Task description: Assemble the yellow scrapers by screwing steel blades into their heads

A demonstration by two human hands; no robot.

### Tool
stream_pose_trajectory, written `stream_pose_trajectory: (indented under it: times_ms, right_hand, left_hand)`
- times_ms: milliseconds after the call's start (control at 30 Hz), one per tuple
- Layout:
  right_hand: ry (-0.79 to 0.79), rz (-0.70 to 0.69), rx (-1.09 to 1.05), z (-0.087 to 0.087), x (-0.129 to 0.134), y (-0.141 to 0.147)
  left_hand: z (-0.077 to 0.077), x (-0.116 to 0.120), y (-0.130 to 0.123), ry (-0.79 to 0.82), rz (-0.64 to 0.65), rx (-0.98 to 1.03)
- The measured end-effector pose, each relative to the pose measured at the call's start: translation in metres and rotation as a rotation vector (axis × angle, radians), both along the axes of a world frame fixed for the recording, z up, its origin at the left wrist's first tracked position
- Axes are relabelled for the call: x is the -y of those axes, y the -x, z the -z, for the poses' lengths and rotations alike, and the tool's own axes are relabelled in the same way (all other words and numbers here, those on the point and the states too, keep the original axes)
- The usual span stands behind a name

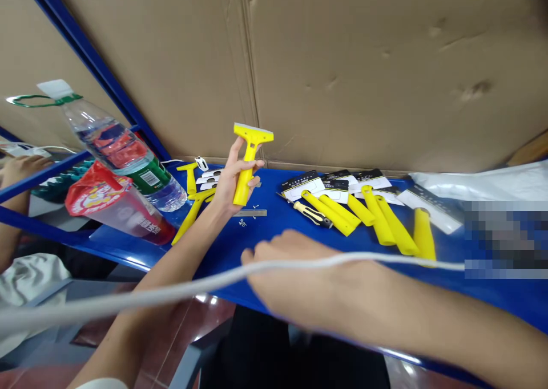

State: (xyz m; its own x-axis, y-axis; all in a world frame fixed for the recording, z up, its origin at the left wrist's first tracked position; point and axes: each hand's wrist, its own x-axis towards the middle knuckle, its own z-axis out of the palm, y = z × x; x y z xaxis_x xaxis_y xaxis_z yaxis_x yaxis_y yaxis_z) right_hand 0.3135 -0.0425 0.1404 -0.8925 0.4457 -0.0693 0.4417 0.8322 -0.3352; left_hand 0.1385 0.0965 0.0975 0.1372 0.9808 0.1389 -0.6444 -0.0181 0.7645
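My left hand [233, 178] is closed around the handle of a yellow scraper [244, 178], raised above the blue table with its wide head upward. Lower and nearer to me, my right hand [291, 269] is curled with its back to the camera; whatever its fingers hold, if anything, is hidden. Beyond it, a screwdriver [314, 214] with a cream and black handle lies beside several yellow handles [387, 223]. Black and white cards [302, 185] lie behind them. A short metal strip [252, 213] and some small screws [242, 222] rest below the scraper. More yellow scrapers [188, 218] are left of my wrist.
On the left stand a water bottle [124, 149] and a red-topped plastic cup [124, 206], by a blue frame bar [98, 64]. A white cable [192, 286] crosses close to the camera. Cardboard [342, 81] walls the back. Another person's hand [23, 169] shows far left.
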Motion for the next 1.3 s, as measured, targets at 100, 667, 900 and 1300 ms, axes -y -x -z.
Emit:
stream_pose_trajectory:
  times_ms: [100, 667, 900, 1300]
  right_hand:
    - [-0.167, 0.196, 0.124, 0.012, -0.064, 0.010]
    - [0.026, 0.232, -0.393, 0.118, -0.164, 0.028]
    - [0.045, 0.196, -0.334, 0.117, -0.165, 0.026]
    - [0.015, 0.250, -0.095, 0.092, -0.158, 0.010]
  left_hand:
    - [0.000, -0.003, 0.003, 0.017, -0.036, 0.005]
    - [-0.003, 0.005, 0.005, -0.002, 0.200, -0.055]
    - [-0.002, 0.011, 0.003, 0.011, 0.281, -0.102]
    - [0.004, 0.010, 0.004, 0.003, 0.336, -0.109]
